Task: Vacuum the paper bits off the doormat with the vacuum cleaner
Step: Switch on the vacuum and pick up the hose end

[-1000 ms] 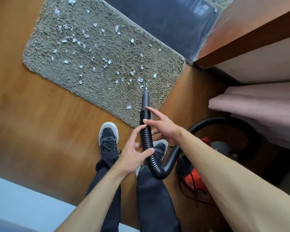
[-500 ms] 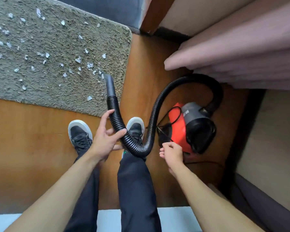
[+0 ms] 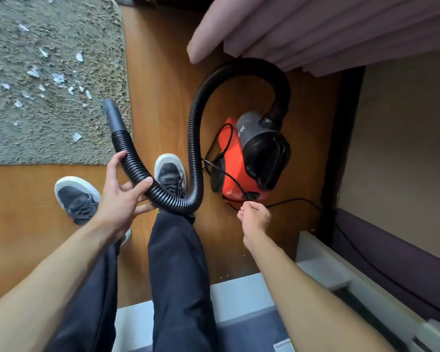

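We find the vacuum cleaner (image 3: 254, 158), red and black, standing on the wooden floor (image 3: 158, 80). Its ribbed black hose (image 3: 196, 128) rises from the vacuum cleaner's top, arches over to its left and drops to a low bend above a dark shoe (image 3: 169, 171).

Left of the vacuum cleaner, the left hand (image 3: 120, 196) grips the hose past that bend. The thumb lies over the ribs and the other fingers curl beneath, with the forefinger laid along the hose.

Farther left of the vacuum cleaner, the smooth nozzle (image 3: 112, 114) points over the near edge of the doormat (image 3: 61, 146). We cannot tell whether it touches the pile. White paper bits (image 3: 58, 78) lie scattered on the doormat, well left of the vacuum cleaner.

Just below the vacuum cleaner, the right hand (image 3: 255, 219) hangs with its fingers curled together beside the black cord (image 3: 229, 174). We cannot tell whether it holds the cord.
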{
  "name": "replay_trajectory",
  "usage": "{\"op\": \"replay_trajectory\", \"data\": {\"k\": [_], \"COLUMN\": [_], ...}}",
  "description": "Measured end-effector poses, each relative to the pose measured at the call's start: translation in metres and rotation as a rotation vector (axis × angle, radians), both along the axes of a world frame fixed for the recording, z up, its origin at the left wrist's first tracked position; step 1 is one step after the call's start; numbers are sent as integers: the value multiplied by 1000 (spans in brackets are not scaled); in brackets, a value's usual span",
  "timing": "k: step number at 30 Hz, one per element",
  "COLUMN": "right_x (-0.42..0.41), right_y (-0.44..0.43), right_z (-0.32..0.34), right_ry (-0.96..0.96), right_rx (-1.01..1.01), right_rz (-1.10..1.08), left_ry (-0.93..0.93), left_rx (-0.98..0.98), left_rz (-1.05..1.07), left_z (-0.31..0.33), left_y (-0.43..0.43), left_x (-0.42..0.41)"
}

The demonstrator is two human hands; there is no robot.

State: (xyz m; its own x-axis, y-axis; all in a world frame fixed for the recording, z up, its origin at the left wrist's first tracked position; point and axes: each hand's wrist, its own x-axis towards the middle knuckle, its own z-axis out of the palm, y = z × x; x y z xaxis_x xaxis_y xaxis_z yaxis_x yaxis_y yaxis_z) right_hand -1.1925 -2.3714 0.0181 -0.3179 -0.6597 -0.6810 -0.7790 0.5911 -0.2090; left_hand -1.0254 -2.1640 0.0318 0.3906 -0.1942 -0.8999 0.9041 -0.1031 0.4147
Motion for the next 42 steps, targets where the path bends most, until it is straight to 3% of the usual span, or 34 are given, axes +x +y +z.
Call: {"op": "replay_trajectory", "data": {"k": [4, 10, 15, 20, 23, 35, 39, 42], "right_x": [10, 21, 33, 46, 42, 36, 47, 83], "right_y": [-17, -36, -34, -34, -31, -18, -6, 9], "right_z": [-7, -29, -51, -61, -67, -74, -50, -24], "right_ry": [-30, -23, -13, 130, 177, 167, 131, -40], "right_rx": [-102, 137, 197, 276, 185, 192, -30, -53], "right_rz": [-63, -171, -250, -168, -162, -49, 296, 555], "left_ry": [4, 25, 25, 9, 3, 33, 12, 1], "left_rx": [-4, 5, 16, 26, 33, 32, 40, 45], "left_rz": [-1, -1, -7, -35, -44, -91, -112, -99], "left_z": [2, -1, -5, -9, -11, -20, -17, -14], "left_y": [-12, -20, -25, -24, -24, -23, -19, -15], "left_x": [-8, -12, -13, -10, -8, -9, -2, 2]}}
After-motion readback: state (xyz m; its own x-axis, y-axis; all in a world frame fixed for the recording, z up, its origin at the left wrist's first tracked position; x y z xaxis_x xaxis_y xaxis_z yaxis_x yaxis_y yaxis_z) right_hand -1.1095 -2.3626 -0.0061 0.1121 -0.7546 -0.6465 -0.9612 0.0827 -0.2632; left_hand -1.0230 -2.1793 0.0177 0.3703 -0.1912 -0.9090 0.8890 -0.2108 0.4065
